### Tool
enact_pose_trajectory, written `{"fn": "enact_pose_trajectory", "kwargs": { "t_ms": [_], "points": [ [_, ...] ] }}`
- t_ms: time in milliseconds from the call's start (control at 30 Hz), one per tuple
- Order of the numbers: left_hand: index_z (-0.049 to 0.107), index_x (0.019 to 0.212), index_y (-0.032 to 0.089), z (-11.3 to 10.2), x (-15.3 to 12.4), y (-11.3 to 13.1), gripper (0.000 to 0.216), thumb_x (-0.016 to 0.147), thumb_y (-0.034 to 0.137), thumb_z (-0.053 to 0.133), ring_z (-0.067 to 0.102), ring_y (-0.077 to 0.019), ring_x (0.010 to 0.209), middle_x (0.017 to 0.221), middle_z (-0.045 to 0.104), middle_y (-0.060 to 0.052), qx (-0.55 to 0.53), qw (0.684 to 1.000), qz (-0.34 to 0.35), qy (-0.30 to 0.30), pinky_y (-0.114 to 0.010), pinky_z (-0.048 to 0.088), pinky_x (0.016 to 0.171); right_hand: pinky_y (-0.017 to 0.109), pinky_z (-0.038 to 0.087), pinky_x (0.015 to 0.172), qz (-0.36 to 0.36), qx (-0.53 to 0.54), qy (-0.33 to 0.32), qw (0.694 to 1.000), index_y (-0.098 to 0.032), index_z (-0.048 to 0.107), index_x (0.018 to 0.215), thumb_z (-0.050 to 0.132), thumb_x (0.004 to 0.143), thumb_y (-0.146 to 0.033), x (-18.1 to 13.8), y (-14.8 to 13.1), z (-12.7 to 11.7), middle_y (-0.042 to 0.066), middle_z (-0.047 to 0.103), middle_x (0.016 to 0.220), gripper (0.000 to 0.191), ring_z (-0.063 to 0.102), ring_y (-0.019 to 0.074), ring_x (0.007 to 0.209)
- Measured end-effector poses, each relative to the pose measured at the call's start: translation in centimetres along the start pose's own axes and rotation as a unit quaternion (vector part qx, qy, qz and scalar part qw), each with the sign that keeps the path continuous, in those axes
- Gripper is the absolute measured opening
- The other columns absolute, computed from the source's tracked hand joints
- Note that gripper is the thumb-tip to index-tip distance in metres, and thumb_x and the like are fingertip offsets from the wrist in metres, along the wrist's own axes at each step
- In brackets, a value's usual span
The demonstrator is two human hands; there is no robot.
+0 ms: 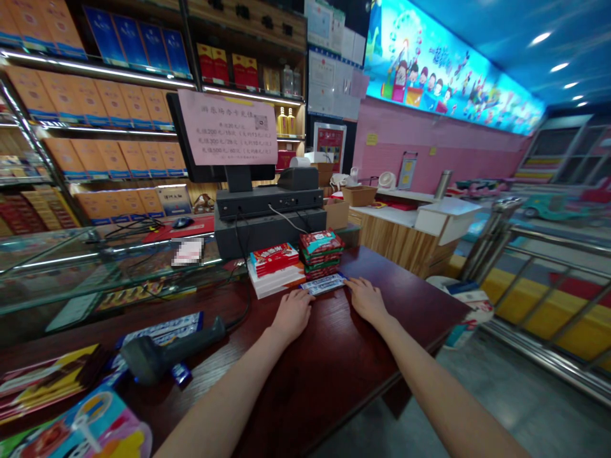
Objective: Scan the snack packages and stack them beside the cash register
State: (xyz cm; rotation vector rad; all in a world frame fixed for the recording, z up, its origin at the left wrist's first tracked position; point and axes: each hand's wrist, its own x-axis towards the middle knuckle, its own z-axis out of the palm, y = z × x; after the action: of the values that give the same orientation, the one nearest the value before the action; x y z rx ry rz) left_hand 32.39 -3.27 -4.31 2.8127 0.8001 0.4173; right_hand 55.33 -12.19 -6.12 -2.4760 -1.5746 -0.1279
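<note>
Both my arms reach across a dark red wooden counter (334, 356). My left hand (292, 313) and my right hand (366, 299) each pinch one end of a flat blue-and-white packet (323, 284) lying on the counter. Just behind it stand a stack of red and green snack packets (321, 251) and a stack of red-and-white packets (274, 259) on white boxes.
A cash register (267, 219) with a pink paper notice (228, 127) sits behind the stacks. A grey barcode scanner (167, 353) lies at the left among colourful packets. A glass display case (71, 273) is on the left, shelves of boxes (95, 114) behind it, metal railings (548, 280) on the right.
</note>
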Motion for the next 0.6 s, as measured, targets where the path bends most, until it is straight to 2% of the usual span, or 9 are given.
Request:
{"fn": "enact_pose_trajectory", "kwargs": {
  "t_ms": [333, 600],
  "points": [
    [0.065, 0.123, 0.022, -0.6, -0.7, -0.2, 0.035, 0.093, 0.017, 0.049, 0.053, -0.0258, 0.131, 0.143, 0.059, -0.009, 0.014, 1.0, 0.004, 0.02, -0.046, 0.042, 0.109, 0.052, 0.041, 0.104, -0.001, 0.005, 0.013, 1.0, -0.026, 0.051, 0.146, 0.031, 0.097, -0.012, -0.5, -0.7, -0.7, 0.007, 0.049, 0.154, 0.055, 0.039, 0.0293, 0.142],
    [0.061, 0.128, 0.021, -2.1, -1.8, -1.3, 0.041, 0.092, 0.012, 0.042, 0.054, -0.0265, 0.128, 0.139, 0.062, -0.01, 0.048, 0.998, -0.015, 0.047, -0.045, 0.042, 0.107, 0.049, 0.041, 0.104, -0.028, 0.02, 0.029, 0.999, -0.027, 0.054, 0.143, 0.032, 0.097, -0.01, -1.0, -3.0, -1.7, 0.006, 0.053, 0.151, 0.054, 0.041, 0.028, 0.141]
  ]
}}
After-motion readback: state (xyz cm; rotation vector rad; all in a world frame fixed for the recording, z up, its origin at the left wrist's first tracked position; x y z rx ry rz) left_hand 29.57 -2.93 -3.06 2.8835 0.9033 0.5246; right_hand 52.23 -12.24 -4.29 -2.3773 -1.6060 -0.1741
